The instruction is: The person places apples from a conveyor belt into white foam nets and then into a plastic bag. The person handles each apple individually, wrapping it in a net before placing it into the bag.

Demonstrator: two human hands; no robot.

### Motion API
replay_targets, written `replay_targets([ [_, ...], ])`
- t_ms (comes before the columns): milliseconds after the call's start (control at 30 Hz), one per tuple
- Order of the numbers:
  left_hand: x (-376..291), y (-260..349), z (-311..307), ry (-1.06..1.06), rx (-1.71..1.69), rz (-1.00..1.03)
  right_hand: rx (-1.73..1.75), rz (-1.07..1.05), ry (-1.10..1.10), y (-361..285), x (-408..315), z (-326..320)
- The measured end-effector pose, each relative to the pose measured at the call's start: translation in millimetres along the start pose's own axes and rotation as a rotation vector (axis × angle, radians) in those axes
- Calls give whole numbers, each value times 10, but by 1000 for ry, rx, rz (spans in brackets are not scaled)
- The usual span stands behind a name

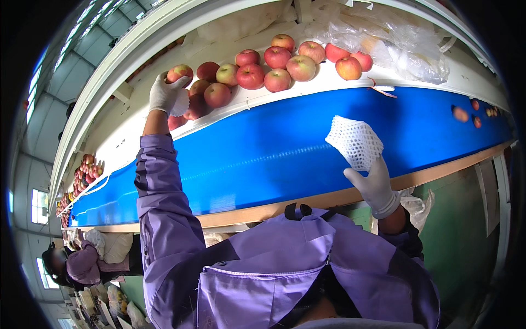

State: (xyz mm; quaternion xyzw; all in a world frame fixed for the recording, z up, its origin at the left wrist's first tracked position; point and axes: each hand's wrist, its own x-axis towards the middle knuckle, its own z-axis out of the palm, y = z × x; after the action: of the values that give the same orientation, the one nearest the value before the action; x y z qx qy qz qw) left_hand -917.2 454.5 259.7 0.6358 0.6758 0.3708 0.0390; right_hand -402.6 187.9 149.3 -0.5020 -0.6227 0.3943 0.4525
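My left hand (164, 93), in a white knit glove, grips a red and yellow apple (179, 74) above the white shelf (119, 135). White mesh-like material (181, 103) hangs beside the palm, close to several apples (218, 95) lying on that shelf. Over the blue conveyor belt (254, 152), my right hand (372, 187), also gloved, holds a white foam fruit net (356, 142) by its lower end. The net points up and to the left, and no fruit shows through its mesh.
Crumpled clear plastic bags (394, 49) lie beside the apples at the back. More apples (460, 114) sit on the belt at the far right. A wooden edge (267, 211) borders the near side. Another person (84, 263) stands along the belt to the left.
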Motion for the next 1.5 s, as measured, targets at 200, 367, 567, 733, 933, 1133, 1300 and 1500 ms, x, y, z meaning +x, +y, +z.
replay_targets([
  [200,999,-559,354,-257,361,-216,235,108,153,382,-446,-145],
  [367,1348,-787,642,-813,1095,400,94,166,282,428,-655,-307],
  [567,717,231,75,-210,677,201,281,93,362,758,-798,-458],
  [733,-1488,963,510,-609,-206,164,889,-205,348,1091,-968,-464],
  [933,-1404,507,2569,-469,235,84,1033,-115,455,1284,-1396,-432],
  [1133,-442,937,3705,-392,70,309,1013,50,625,1658,-2034,-682],
  [1300,50,1585,4674,-468,209,356,1021,113,733,1959,-2362,-850],
  [1500,70,1446,5138,-481,7,204,1016,80,755,2012,-2464,-1048],
])
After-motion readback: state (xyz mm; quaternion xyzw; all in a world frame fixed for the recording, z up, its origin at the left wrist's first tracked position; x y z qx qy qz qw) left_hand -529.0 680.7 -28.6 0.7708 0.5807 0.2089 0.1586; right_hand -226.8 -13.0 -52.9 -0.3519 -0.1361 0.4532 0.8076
